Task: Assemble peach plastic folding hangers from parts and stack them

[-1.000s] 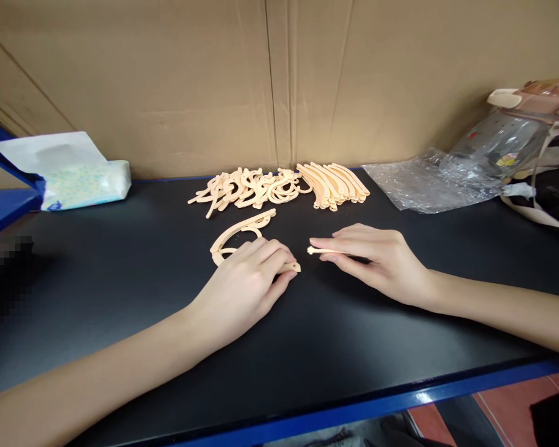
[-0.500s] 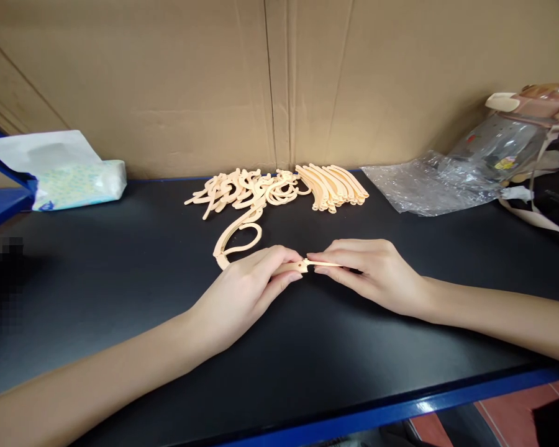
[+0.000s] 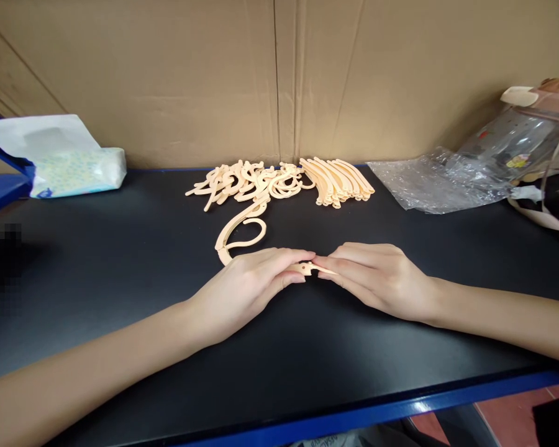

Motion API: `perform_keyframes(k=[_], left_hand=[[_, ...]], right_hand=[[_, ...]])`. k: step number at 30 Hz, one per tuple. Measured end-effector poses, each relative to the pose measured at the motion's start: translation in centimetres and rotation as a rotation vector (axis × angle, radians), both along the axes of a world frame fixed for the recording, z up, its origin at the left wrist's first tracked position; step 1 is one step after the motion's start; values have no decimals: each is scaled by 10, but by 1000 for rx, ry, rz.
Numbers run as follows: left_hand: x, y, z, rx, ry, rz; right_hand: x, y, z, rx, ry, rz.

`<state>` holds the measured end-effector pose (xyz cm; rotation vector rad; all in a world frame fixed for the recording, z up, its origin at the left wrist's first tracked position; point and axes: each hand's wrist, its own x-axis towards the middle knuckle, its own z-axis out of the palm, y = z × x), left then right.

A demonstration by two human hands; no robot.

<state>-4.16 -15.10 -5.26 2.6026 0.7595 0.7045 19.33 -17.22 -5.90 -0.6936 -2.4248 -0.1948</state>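
Observation:
My left hand [image 3: 249, 292] is closed on a pale peach plastic hanger arm [image 3: 300, 269], whose tip with a small dark hole shows past the fingers. In my right hand [image 3: 377, 273] is a thin pale peach piece [image 3: 325, 270], pinched between thumb and fingers. Its narrow end meets the arm's tip, and the fingertips of both hands nearly touch. Most of both pieces is hidden by the hands. Just beyond my left hand, a curved hanger arm [image 3: 228, 233] and a curled hook [image 3: 259, 234] lie on the black table [image 3: 135, 267].
Behind lie a heap of hooks [image 3: 242, 183] and a stack of curved arms [image 3: 338, 180]. A clear plastic bag [image 3: 414, 183] and a transparent bottle [image 3: 526, 139] are at the right. A tissue pack [image 3: 79, 171] sits at the left. Cardboard [image 3: 190, 81] stands behind the table.
Both hands have come slightly closer together, and the thin piece in my right hand now tilts down to the right. The view has shifted a little.

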Motion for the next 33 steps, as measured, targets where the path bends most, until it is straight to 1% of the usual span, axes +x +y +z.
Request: perform_keyframes(k=[3, 6, 9, 12, 14, 19, 23, 25, 29, 31, 33], left_hand=[[0, 0, -1, 24, -8, -16], [1, 0, -3, 37, -9, -45], [1, 0, -4, 54, 5, -41], [0, 1, -4, 47, 25, -33], [0, 3, -4, 33, 34, -25], [-1, 3, 1, 80, 72, 28], [-3, 3, 7, 123, 48, 60], [-5, 6, 10, 152, 26, 136], [-11, 21, 12, 179, -7, 380], [-14, 31, 8, 121, -23, 441], [-17, 39, 4, 23, -49, 445]], right_hand=[[-1, -1, 0, 73, -65, -4], [-1, -1, 0, 146, -136, 26], [-1, -2, 0, 226, -188, 42], [-1, -2, 0, 304, -187, 41], [-1, -2, 1, 318, -164, 21], [-2, -2, 4, 211, -136, -15], [0, 0, 5, 55, -95, -25], [0, 2, 5, -36, -69, -10], [-1, 5, 5, -146, -12, 31], [-1, 6, 5, -169, 0, 42], [-2, 6, 5, -177, -7, 41]])
